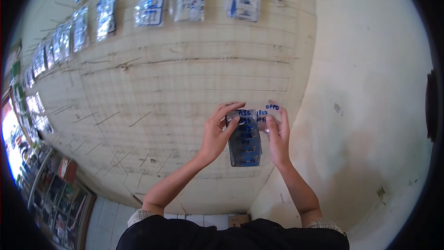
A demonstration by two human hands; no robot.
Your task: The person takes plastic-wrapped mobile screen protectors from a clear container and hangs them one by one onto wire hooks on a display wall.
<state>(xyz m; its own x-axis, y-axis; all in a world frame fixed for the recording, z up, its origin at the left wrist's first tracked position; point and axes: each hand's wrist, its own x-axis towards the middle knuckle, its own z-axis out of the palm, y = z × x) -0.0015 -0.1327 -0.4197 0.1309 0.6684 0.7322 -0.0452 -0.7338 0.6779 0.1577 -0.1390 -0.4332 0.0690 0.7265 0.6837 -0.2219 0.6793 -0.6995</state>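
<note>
Both my hands are raised to a pale wall panel covered by a wire grid (185, 78) with bare metal hooks. My left hand (217, 132) pinches the top left of a clear plastic packet (245, 146) that holds a dark flat item and bears blue handwriting. My right hand (278, 134) grips the packet's top right corner. The packet hangs upright against the grid, between the two hands.
More clear packets (243, 0) hang in rows along the top and left of the grid. A plain cream wall (370, 111) stands to the right. Shelves with goods (51, 190) sit low on the left, above a tiled floor (111, 217).
</note>
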